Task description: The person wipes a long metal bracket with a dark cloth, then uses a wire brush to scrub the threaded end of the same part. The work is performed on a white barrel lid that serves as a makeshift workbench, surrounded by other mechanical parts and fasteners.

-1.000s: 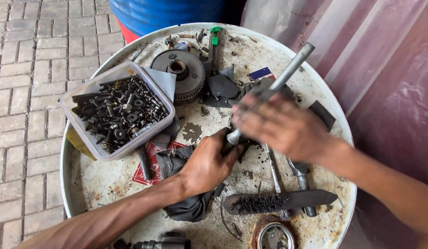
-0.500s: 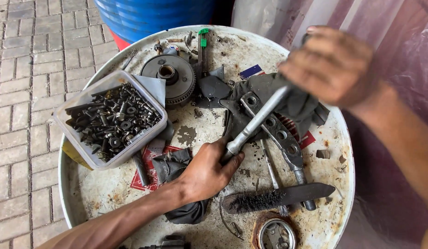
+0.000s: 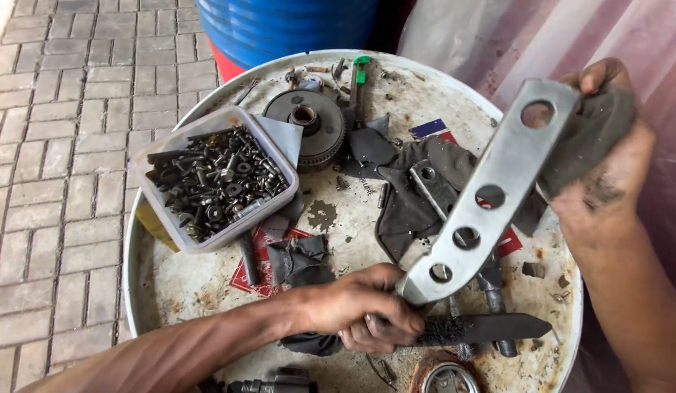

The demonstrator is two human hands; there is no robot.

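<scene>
I hold a flat grey metal bracket [image 3: 491, 195] with several round holes, slanted across the drum top [image 3: 207, 291]. My left hand [image 3: 363, 306] grips its narrow lower end. My right hand [image 3: 607, 167] presses a dark grey rag [image 3: 589, 135] against its wide upper end. Under the bracket lie a dark cloth [image 3: 410, 196], a metal tool part [image 3: 429, 185] and a black wire brush [image 3: 483, 329].
A clear plastic tub [image 3: 214, 182] of screws and bolts sits at the left of the drum top. A round gear-like clutch part [image 3: 309, 124] and a green-handled tool [image 3: 360, 76] lie at the back. A blue barrel [image 3: 294, 22] stands behind; brick paving [image 3: 54, 145] lies left.
The bracket has turned from edge-on to show its flat, holed face. My right hand moved up and right to its top end with the rag. My left hand stayed at the lower end.
</scene>
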